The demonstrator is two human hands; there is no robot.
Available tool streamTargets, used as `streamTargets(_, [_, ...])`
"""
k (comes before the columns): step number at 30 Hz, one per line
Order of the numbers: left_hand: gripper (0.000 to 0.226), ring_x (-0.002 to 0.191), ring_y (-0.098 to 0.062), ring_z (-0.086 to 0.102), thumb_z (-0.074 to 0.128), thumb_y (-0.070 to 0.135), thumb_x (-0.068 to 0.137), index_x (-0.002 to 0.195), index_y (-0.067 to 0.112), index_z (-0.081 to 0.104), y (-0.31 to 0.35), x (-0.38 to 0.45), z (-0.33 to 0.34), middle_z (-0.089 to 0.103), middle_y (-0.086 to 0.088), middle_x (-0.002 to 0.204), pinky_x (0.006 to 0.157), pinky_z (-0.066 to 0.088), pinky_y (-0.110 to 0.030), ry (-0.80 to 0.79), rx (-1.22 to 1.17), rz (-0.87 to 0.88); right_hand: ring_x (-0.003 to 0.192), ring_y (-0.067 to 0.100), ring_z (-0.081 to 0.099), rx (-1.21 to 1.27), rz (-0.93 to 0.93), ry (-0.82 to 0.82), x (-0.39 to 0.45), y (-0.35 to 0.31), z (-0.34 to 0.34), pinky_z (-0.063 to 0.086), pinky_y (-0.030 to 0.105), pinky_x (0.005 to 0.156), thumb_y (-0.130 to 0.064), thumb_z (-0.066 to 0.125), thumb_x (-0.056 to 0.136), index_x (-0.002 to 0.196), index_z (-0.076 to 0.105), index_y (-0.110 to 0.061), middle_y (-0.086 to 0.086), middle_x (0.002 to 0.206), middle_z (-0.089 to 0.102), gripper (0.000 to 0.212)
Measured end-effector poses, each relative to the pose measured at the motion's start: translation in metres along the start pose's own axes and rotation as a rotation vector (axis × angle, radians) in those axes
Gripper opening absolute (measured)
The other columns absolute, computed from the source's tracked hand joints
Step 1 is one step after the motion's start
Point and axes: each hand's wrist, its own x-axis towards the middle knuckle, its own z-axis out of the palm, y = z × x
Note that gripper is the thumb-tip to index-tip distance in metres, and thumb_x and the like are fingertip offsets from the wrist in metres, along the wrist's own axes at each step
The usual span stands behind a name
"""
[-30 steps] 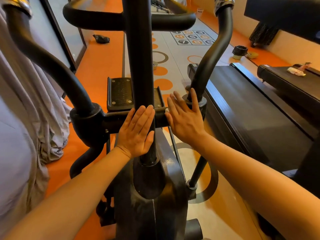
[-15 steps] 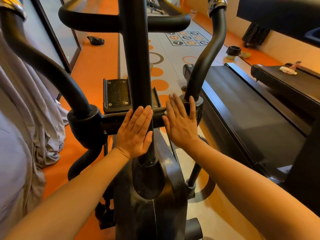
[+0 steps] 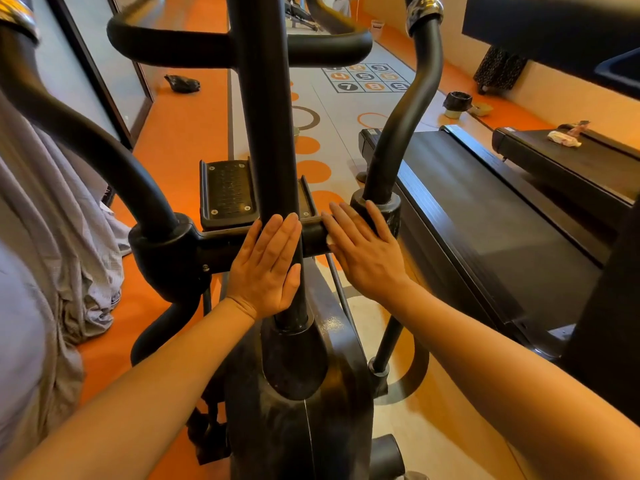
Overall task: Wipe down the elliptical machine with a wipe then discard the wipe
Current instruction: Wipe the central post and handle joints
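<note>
Our left fingers (image 3: 277, 233) lie straight and together, flat against the elliptical machine's central post (image 3: 266, 133); the left hand (image 3: 265, 268) holds nothing, its palm low on the post just above the collar. Our right fingers (image 3: 349, 223) are also straight, spread slightly, pressing down on the horizontal crossbar (image 3: 313, 242) just right of the post. A small white edge of the wipe (image 3: 329, 240) shows under the right hand (image 3: 363, 252), pinned between palm and bar; most of it is hidden.

The elliptical machine (image 3: 294, 393) is black throughout. Its lower housing, below the post, looks dusty and scuffed, with a glossy patch near the collar. Two curved moving arms (image 3: 405, 109) rise left and right of the post from round pivot joints on the crossbar. A fixed handlebar loop (image 3: 180, 46) crosses the post higher up. Behind the post sits a ribbed foot pedal (image 3: 227, 192).

The floor (image 3: 180, 140) left of the post is orange. Beyond the post runs a grey mat (image 3: 336, 109) with orange dots, rings and a numbered grid. Right of the post lies a black treadmill deck (image 3: 485, 209), and a second deck farther right carries a crumpled white item (image 3: 562, 138). A small black-lined bin (image 3: 457, 103) stands on the floor past the treadmill. Grey fabric (image 3: 59, 237) hangs at the far left of the post.
</note>
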Motion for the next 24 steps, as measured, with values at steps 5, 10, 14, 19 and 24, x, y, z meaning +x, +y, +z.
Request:
streamTargets(5, [0.074, 0.153, -0.020, -0.003, 0.037, 0.027, 0.096, 0.158, 0.012, 0.000, 0.001, -0.002, 0.000, -0.007, 0.001, 0.166, 0.124, 0.004, -0.042, -0.016, -0.001, -0.004, 0.147, 0.026, 0.023, -0.173, -0.118, -0.050, -0.010, 0.021, -0.003, -0.003, 0.050, 0.119, -0.013, 0.019, 0.101, 0.153, 0.029, -0.018, 0.007, 0.158, 0.029, 0.054])
streamTargets(10, [0.075, 0.153, -0.019, -0.005, 0.038, 0.026, 0.096, 0.158, 0.013, -0.002, 0.003, 0.001, -0.002, -0.010, 0.003, 0.166, 0.124, 0.001, -0.041, -0.030, -0.019, -0.032, 0.148, 0.025, 0.016, -0.245, -0.147, -0.104, -0.016, 0.031, -0.009, -0.010, 0.052, 0.119, -0.016, 0.047, 0.093, 0.155, 0.023, -0.019, 0.006, 0.160, 0.024, 0.066])
streamTargets(14, [0.072, 0.152, -0.018, -0.007, 0.035, 0.026, 0.098, 0.157, 0.013, -0.005, 0.010, 0.002, -0.006, -0.012, 0.004, 0.165, 0.124, -0.001, -0.040, -0.042, -0.036, -0.072, 0.148, 0.025, 0.020, -0.177, -0.036, -0.100, -0.028, 0.017, -0.016, -0.003, 0.051, 0.120, -0.010, 0.065, 0.088, 0.153, 0.029, -0.018, 0.005, 0.159, 0.027, 0.075])
streamTargets(19, [0.074, 0.151, -0.021, -0.014, 0.041, 0.023, 0.094, 0.156, 0.006, 0.005, 0.022, 0.004, -0.014, 0.003, -0.005, 0.164, 0.123, -0.008, -0.040, -0.148, 0.058, -0.131, 0.146, 0.025, 0.026, -0.111, 0.009, -0.176, -0.039, 0.004, -0.026, 0.002, 0.048, 0.121, -0.009, 0.068, 0.084, 0.151, 0.034, -0.017, 0.006, 0.157, 0.033, 0.076])
streamTargets(24, [0.068, 0.151, -0.028, 0.004, 0.049, 0.027, 0.095, 0.152, 0.004, 0.020, 0.032, 0.007, -0.027, 0.015, -0.011, 0.160, 0.123, 0.000, -0.043, -0.172, 0.018, -0.168, 0.133, 0.030, 0.048, 0.012, 0.065, -0.237, -0.039, -0.005, -0.041, 0.030, 0.043, 0.112, -0.007, 0.079, 0.076, 0.142, 0.048, -0.012, 0.011, 0.146, 0.049, 0.073])
